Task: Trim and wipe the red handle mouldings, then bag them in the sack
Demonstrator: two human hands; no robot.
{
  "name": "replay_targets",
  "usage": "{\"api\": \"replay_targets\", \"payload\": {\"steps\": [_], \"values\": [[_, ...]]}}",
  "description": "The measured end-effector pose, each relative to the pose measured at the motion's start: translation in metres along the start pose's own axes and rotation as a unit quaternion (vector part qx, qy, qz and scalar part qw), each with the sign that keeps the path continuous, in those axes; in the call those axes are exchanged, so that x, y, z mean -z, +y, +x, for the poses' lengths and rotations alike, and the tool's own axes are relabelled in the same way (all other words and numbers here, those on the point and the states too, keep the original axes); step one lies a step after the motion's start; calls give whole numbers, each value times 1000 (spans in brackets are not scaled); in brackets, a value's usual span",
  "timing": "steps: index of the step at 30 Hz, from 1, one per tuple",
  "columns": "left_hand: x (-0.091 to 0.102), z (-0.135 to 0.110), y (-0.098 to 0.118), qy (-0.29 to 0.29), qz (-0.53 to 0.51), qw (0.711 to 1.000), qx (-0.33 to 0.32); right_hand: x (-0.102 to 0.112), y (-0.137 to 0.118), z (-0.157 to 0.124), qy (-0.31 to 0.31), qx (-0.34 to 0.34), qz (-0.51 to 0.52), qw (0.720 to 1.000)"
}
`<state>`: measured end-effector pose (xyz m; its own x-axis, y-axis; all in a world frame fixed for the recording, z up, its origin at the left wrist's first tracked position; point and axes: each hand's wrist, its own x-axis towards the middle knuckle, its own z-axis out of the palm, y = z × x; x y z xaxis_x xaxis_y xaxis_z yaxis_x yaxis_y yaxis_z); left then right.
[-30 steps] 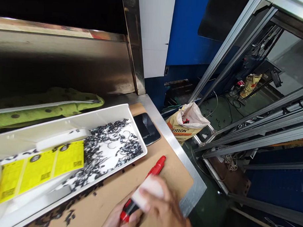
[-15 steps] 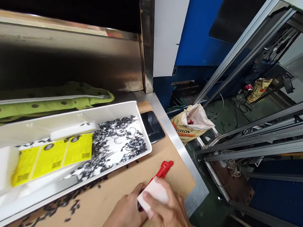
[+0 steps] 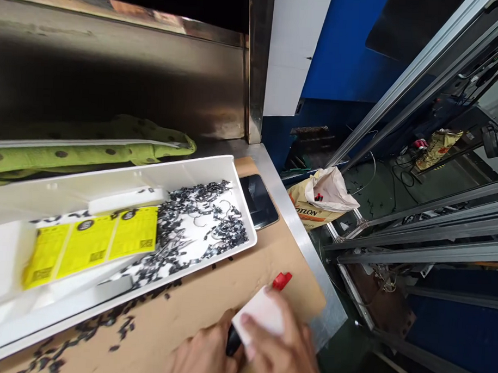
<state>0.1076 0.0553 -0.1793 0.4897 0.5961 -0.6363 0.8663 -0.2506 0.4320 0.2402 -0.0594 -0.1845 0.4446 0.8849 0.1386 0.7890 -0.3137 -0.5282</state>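
Observation:
Near the bench's front edge, my right hand (image 3: 286, 345) pinches a white sponge-like block (image 3: 258, 314) and presses it over a red and black part. The part's red end (image 3: 282, 280) sticks out past the block, and its rounded black end (image 3: 232, 341) shows beneath, beside my left fingers. My left hand (image 3: 206, 353) is closed around the black end; the block and fingers hide the middle of the part. To the left stands a long white tray (image 3: 213, 266), holding small black offcuts, white blocks and a yellow printed card (image 3: 94, 243).
A phone (image 3: 259, 200) lies between the tray and the bench's metal edge (image 3: 294, 221). Black scraps (image 3: 123, 329) are strewn in front of the tray. A green spotted cloth (image 3: 152, 150) lies behind it. Beyond the bench stand an open paper sack (image 3: 313, 210) and metal framing (image 3: 399, 88).
The white block has slid along the part toward its red end, covering more of the red. The view has shifted slightly; both hands keep their hold.

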Motion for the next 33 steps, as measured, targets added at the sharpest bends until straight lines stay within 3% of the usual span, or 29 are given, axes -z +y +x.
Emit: {"api": "replay_targets", "payload": {"steps": [3, 6, 8, 13, 15, 18, 20, 26, 31, 33], "values": [[-4, -2, 0, 14, -4, 1000, -7, 2, -2, 7, -30, -31, -21, 999], [-5, -2, 0, 27, -5, 1000, -13, 10, 11, 13, 13, -107, 13, 994], [-3, -1, 0, 30, -1, 999, -20, 12, 18, 14, 33, -111, 45, 992], [-1, 2, 0, 19, 5, 999, -31, 6, 26, 15, -22, -135, 76, 988], [0, 2, 0, 24, 15, 999, -40, 6, 27, 15, -11, -130, 79, 988], [5, 2, 6, -38, 92, 994, -36, 8, 27, 12, 5, -113, 74, 991], [11, 1, 12, -81, 138, 987, -28, 10, 27, 12, -18, -116, 74, 990], [20, -1, 20, -109, 152, 982, -29, 11, 26, 12, -51, -90, 67, 992], [16, 11, 3, -79, 83, 992, -58, 9, 27, 20, -22, -105, 37, 994], [19, 20, -8, -147, -49, 986, -62, 7, 27, 17, -11, -89, 39, 995]]}}
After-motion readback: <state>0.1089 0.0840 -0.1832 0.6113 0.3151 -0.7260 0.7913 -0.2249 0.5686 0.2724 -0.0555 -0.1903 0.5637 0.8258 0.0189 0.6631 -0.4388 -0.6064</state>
